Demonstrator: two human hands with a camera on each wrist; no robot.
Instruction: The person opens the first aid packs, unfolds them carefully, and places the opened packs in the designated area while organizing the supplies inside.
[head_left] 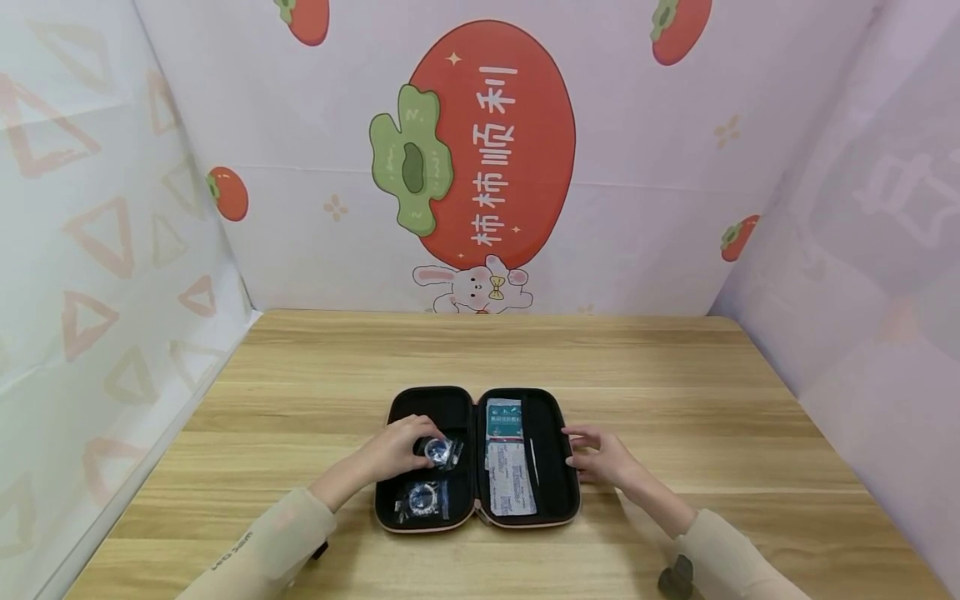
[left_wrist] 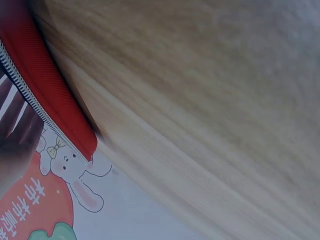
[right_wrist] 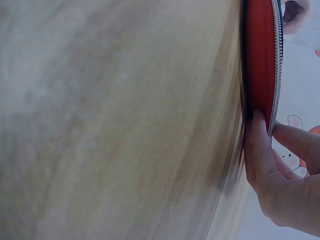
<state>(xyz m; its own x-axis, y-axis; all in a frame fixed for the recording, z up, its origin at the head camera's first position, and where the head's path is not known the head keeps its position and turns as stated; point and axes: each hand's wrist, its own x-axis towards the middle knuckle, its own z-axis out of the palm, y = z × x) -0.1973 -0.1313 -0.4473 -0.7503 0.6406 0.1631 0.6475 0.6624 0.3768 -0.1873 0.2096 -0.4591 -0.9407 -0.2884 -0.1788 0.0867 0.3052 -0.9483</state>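
A black-lined zip case [head_left: 553,458] lies unfolded on the table, its outer shell red in both wrist views. My left hand [head_left: 397,448] reaches over its left half and pinches a small clear packet [head_left: 442,452] with a round, bluish coil-like item inside. A similar clear packet [head_left: 423,500] lies below it. At the case's right edge, my right hand [head_left: 603,457] touches the rim and outer side with its fingertips, as the right wrist view also shows. The left wrist view shows part of a hand [left_wrist: 17,145] beyond the zip; what it holds is hidden there.
The right half of the case holds a teal packet [head_left: 504,419], a white printed strip [head_left: 512,479] and a thin white stick [head_left: 534,462]. Wood-grain table [head_left: 675,375] surrounds the case. A printed backdrop [head_left: 637,233] stands behind, with pale side panels [head_left: 127,250].
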